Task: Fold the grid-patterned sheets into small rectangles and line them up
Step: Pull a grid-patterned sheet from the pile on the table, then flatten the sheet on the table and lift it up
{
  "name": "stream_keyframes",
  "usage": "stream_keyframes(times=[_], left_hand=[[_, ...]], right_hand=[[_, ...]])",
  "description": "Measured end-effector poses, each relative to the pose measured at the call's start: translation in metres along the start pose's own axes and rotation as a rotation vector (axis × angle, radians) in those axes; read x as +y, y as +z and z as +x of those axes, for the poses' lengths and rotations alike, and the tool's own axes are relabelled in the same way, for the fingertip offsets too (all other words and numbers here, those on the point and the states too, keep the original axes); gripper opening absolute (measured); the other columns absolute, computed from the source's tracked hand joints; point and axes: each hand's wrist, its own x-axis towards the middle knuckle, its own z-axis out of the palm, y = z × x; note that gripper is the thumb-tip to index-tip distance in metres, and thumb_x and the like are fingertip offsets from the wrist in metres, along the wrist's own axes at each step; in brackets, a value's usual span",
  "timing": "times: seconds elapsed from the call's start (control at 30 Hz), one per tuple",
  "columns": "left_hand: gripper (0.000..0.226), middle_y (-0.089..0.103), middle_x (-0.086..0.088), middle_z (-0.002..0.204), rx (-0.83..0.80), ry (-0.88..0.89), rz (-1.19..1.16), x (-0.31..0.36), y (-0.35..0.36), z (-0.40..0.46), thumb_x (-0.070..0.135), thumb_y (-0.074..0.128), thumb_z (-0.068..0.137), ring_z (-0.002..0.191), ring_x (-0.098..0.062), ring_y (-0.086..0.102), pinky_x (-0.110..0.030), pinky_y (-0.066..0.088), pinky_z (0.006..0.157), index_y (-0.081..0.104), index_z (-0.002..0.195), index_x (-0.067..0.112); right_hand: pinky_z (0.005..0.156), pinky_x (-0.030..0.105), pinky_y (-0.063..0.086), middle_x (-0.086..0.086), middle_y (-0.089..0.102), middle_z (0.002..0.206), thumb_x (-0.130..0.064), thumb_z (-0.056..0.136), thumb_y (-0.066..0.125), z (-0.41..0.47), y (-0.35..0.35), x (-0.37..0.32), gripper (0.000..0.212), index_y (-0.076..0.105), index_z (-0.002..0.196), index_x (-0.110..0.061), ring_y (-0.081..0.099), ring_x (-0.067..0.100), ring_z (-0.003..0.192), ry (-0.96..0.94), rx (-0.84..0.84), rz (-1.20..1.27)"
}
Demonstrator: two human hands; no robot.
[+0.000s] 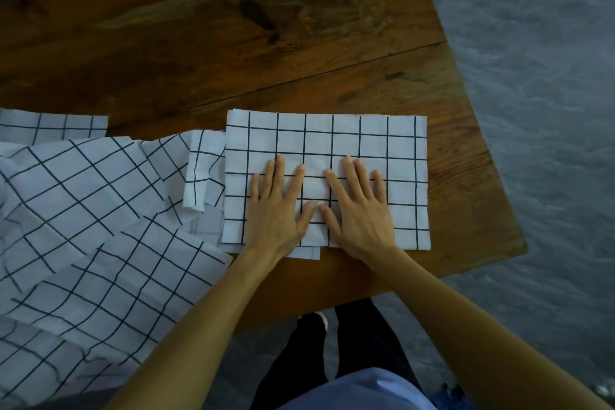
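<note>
- Folded sheet point(332, 143): a flat rectangle near the tabletop's point(233, 43) right front corner.
- Left hand point(278, 210), right hand point(359, 210): fingers straight and spread, pressing it, probably to set creases.
- Unfolded sheets point(83, 226): heaped along the front edge, left.

Both forearms reach forward, left hand point(278, 210) and right hand point(357, 210) lying flat side by side, fingers spread, thumbs nearly touching
</note>
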Motion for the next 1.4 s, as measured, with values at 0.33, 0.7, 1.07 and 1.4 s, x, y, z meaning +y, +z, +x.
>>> stream_keyframes(times=[0.33,0.7,1.07,1.4], left_hand=[[0.068,-0.006,-0.01,0.16,0.019,0.001,0.047,-0.01,0.001,-0.012,0.059,0.017,0.096,0.147,-0.022,-0.012,-0.044,-0.006,0.118,0.004,0.153,0.025],[0.069,-0.004,-0.012,0.16,0.048,0.009,0.103,-0.025,0.004,-0.013,0.059,0.015,0.094,0.147,-0.028,-0.009,-0.048,0.0,0.119,0.001,0.152,0.024],[0.067,-0.006,-0.011,0.16,0.051,0.015,0.061,-0.025,0.002,-0.015,0.057,0.012,0.095,0.147,-0.027,-0.011,-0.047,0.0,0.119,0.0,0.153,0.024],[0.082,-0.009,-0.012,0.159,0.044,0.036,0.162,-0.03,0.01,-0.015,0.062,0.032,0.091,0.147,-0.029,-0.01,-0.049,0.001,0.118,-0.007,0.151,0.021]], right_hand=[[0.12,0.047,-0.005,0.007,-0.006,0.162,-0.06,0.098,0.016,0.0,-0.003,0.002,0.065,0.006,0.154,-0.029,-0.015,0.022,0.148,-0.011,-0.023,-0.024],[0.119,0.048,-0.009,0.012,0.0,0.162,-0.048,0.1,0.012,0.007,0.003,-0.049,0.059,0.01,0.154,-0.024,-0.009,0.026,0.149,-0.058,0.03,0.03],[0.119,0.048,-0.01,0.008,-0.016,0.161,-0.052,0.099,0.009,-0.041,-0.012,0.054,0.062,-0.005,0.154,-0.028,-0.022,0.023,0.146,0.292,-0.012,0.017],[0.119,0.041,-0.012,0.013,-0.005,0.162,-0.037,0.104,0.02,0.019,0.004,-0.074,0.055,0.007,0.155,-0.02,-0.013,0.027,0.148,0.012,0.053,0.116]])
